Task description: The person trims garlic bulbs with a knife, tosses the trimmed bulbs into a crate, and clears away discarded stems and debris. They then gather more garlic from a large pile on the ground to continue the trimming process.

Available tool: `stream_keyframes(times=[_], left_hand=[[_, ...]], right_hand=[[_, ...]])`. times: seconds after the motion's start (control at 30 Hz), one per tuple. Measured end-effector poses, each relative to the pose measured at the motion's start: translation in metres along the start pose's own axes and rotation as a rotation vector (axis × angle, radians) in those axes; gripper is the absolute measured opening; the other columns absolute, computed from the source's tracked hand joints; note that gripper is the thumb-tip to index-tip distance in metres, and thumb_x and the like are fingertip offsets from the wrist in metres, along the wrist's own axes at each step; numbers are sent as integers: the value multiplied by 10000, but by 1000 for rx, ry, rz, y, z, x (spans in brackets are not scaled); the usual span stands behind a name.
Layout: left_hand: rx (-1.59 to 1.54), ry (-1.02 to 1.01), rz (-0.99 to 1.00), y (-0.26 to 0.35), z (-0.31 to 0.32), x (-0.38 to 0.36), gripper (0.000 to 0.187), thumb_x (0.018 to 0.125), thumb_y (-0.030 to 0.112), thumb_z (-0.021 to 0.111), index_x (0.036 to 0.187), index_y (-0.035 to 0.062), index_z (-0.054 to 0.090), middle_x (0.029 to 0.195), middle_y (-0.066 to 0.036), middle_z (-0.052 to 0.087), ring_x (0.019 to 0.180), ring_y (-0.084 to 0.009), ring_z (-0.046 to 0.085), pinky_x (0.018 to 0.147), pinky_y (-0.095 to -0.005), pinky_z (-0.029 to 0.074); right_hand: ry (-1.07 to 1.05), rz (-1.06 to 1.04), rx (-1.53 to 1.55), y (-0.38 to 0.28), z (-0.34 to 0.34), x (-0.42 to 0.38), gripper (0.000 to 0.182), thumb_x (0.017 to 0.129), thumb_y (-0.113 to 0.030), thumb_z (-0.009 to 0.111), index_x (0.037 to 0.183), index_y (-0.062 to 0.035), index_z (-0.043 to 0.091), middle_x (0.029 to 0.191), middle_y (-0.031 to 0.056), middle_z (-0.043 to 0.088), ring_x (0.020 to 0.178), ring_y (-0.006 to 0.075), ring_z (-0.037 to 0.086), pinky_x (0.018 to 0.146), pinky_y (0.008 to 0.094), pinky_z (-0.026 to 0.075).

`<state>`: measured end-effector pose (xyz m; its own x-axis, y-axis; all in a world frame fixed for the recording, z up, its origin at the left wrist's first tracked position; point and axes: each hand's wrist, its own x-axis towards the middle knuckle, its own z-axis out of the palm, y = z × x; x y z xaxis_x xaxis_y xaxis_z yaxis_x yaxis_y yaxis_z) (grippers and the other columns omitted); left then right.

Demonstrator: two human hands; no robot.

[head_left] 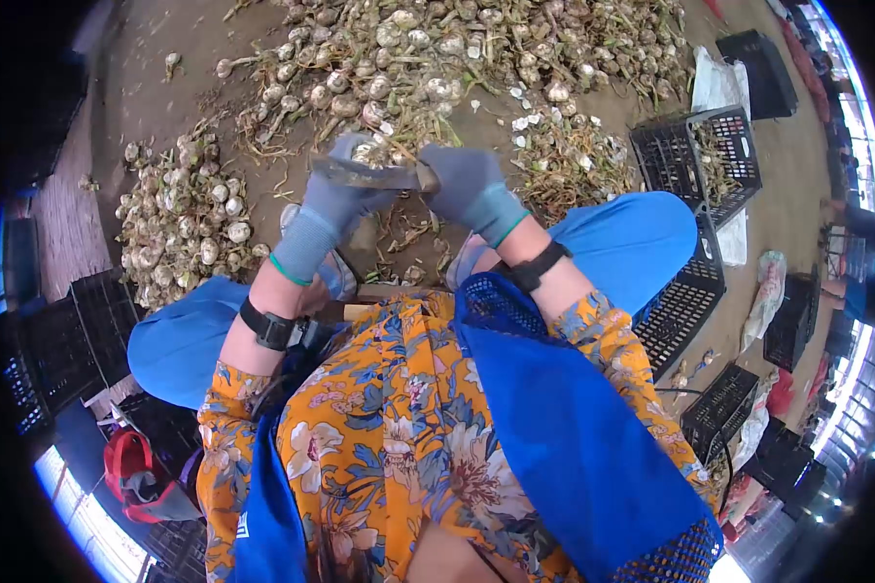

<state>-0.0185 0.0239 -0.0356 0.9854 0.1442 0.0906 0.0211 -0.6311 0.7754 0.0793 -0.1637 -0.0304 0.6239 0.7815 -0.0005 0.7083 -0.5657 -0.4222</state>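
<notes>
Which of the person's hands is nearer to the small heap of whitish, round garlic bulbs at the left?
Left. The grey-gloved left hand is right of the heap; the grey-gloved right hand is farther away on that side.

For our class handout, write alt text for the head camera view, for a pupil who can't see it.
A gloved right hand grips a knife while the gloved left hand holds what looks like a garlic bulb. A large heap of garlic lies ahead, with a smaller pile to the left and black crates on both sides.
</notes>
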Motion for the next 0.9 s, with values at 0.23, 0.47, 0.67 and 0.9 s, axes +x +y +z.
stream_keyframes(times=[0.23,0.47,0.67,0.9], left_hand=[[-143,-21,-163,11,10,-4,332,734,131,780,1012,56,614,975,-60,620,883,-175,600,818,-302,475],[-173,72,-202,49,-19,-1,584,663,267,839,1121,50,550,959,-103,656,858,-192,644,774,-304,509],[-111,222,-495,-86,-52,-16,515,699,202,808,1111,19,559,942,-44,638,804,-109,578,722,-267,489],[81,-124,-50,-43,-14,-3,656,645,237,844,1183,65,510,1114,-76,579,950,-198,608,820,-318,495]], right_hand=[[-1,-42,-35,23,30,1,121,803,-200,551,859,-98,587,727,122,635,686,361,621,603,432,496],[-105,407,-57,96,34,3,220,785,-253,607,935,-94,589,856,151,662,817,364,633,717,455,502],[-46,340,19,37,2,10,231,749,-302,660,917,-150,612,872,152,660,812,363,634,697,454,499],[-241,57,85,-13,-2,19,262,717,-249,650,934,-128,566,818,115,662,800,325,656,687,450,515]])
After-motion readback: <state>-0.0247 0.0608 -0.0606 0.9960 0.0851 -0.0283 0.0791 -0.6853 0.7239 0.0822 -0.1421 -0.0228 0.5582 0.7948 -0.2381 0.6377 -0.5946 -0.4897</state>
